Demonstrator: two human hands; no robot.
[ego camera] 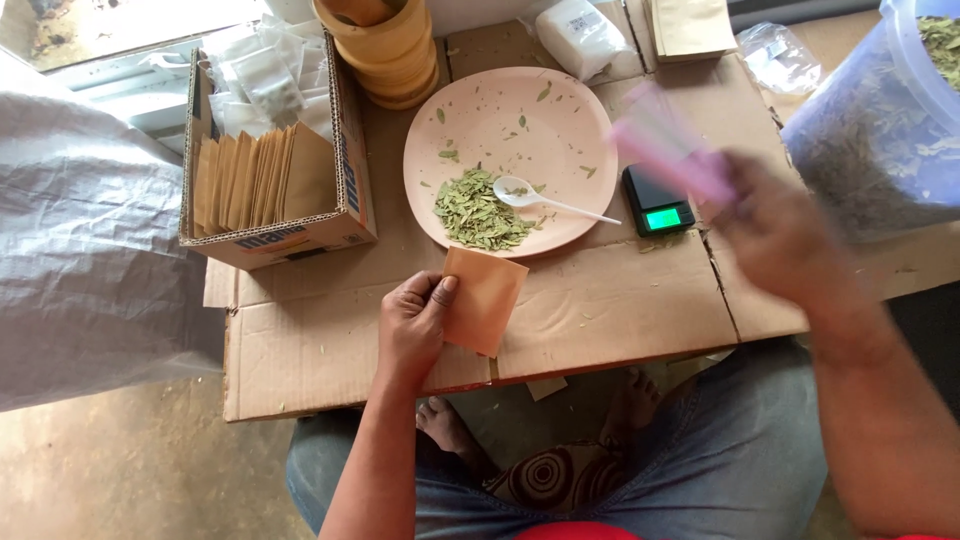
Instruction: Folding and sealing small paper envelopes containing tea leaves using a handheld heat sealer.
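My left hand [415, 322] pinches a small brown paper pouch [486, 298] by its left edge, just above the flattened cardboard sheet [600, 300]. My right hand [780, 235], blurred by motion, holds a pink scoop-like object [668, 148] over a small black pocket scale [656, 200] with a lit green display. Beyond the pouch sits a pale pink plate [500, 110] with a heap of dried green leaves [476, 212] and a white plastic spoon [545, 198] lying on it.
An open cardboard box [345, 170] at left holds a row of brown pouches and clear bags. Stacked tan bowls [388, 50] stand behind the plate. A large clear tub of dried leaves [880, 130] stands at right. White sacking [80, 230] lies at far left.
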